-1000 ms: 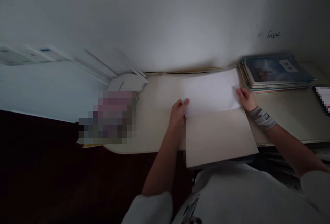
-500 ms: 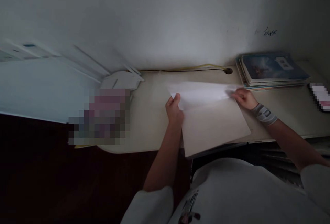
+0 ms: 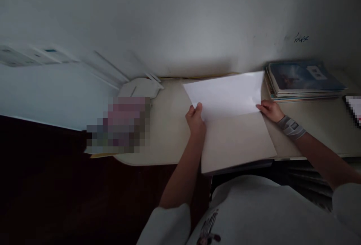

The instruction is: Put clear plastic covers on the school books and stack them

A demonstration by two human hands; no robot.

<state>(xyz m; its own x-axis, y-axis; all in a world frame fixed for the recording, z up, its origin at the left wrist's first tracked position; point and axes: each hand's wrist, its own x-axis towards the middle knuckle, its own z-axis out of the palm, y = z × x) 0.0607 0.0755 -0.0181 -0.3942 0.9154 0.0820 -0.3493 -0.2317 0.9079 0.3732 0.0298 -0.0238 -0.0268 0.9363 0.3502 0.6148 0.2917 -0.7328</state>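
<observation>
A white sheet of paper [image 3: 228, 94] is held up between my two hands, its far edge raised toward the wall. My left hand [image 3: 195, 119] pinches its left edge, thumb on top. At the right edge, my right hand [image 3: 269, 110] grips the sheet between thumb and fingers; a grey band circles that wrist. Beneath and nearer to me lies a pale, blank, flat surface [image 3: 237, 141], like a sheet or pad, jutting past the desk's front edge. Whether the raised sheet joins it at a fold, I cannot tell.
The desk [image 3: 166, 124] stands against a marked wall. Stacked books [image 3: 307, 77] lie at its back right, with a phone [image 3: 354, 107] beyond them. At the left are a blurred pinkish item [image 3: 126, 120] and a white rounded object [image 3: 138, 87].
The white sheet's far edge has risen, and the sheet is spread flatter between my hands. My right hand has shifted slightly down along its edge. The whole view has moved a little leftward.
</observation>
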